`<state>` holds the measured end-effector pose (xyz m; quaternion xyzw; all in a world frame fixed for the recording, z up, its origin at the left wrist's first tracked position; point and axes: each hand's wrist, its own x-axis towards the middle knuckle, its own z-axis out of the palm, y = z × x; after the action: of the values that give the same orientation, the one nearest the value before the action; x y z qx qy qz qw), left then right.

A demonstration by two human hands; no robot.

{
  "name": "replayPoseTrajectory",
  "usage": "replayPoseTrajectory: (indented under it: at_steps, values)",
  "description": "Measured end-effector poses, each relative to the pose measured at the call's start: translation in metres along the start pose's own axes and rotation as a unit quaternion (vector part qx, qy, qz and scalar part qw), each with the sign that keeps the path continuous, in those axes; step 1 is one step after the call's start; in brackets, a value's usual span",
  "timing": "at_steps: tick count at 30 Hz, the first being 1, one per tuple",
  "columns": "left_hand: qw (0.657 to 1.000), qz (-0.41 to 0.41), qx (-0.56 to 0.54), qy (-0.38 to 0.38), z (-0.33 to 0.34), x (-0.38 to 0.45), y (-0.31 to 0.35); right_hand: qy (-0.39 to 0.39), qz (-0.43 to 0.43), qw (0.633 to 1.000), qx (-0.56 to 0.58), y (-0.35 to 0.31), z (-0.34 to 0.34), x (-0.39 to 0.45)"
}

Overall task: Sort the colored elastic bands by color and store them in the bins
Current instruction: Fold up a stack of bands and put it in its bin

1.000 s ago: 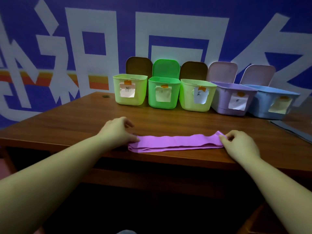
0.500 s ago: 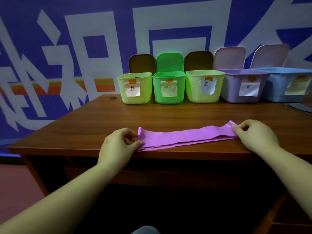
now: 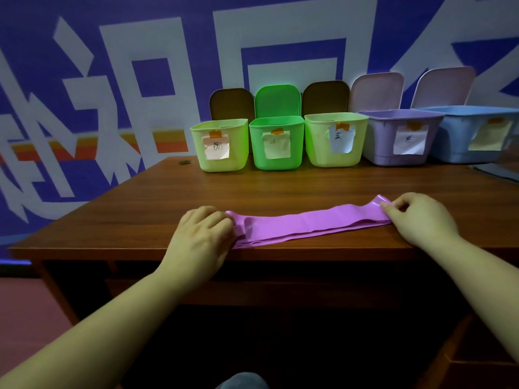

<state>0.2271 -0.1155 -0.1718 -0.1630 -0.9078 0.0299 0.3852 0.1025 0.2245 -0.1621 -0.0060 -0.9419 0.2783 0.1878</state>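
While five open-lidded bins (image 3: 276,147) are lined up against the patterned wall (image 3: 112,80), a purple band (image 3: 303,224) is stretched flat along the wooden surface's (image 3: 280,189) near edge, each end pinched by left hand (image 3: 203,235) and right hand (image 3: 421,217) fingers.

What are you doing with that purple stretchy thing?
A person has a purple elastic band laid flat along the near edge of the brown wooden table. The left hand holds one end and the right hand pinches the other. Five open plastic bins with paper labels wait in a row at the back.
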Motion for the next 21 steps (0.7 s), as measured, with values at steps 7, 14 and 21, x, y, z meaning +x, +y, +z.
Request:
replayPoseTrajectory:
  at_steps: [7,14,21]
  values:
    - [0.982,-0.084,-0.099,-0.14,-0.018,0.001,0.003,-0.007,0.006,1.0,0.004,-0.001,-0.001,-0.001]
    - [0.926,-0.202,-0.27,-0.171,-0.039,0.005,0.006,-0.007,0.008,1.0,0.01,0.0,-0.001,-0.002]
    - [0.714,-0.49,-0.495,-0.072,-0.041,0.051,-0.006,-0.01,0.01,1.0,0.005,-0.002,-0.003,-0.003]
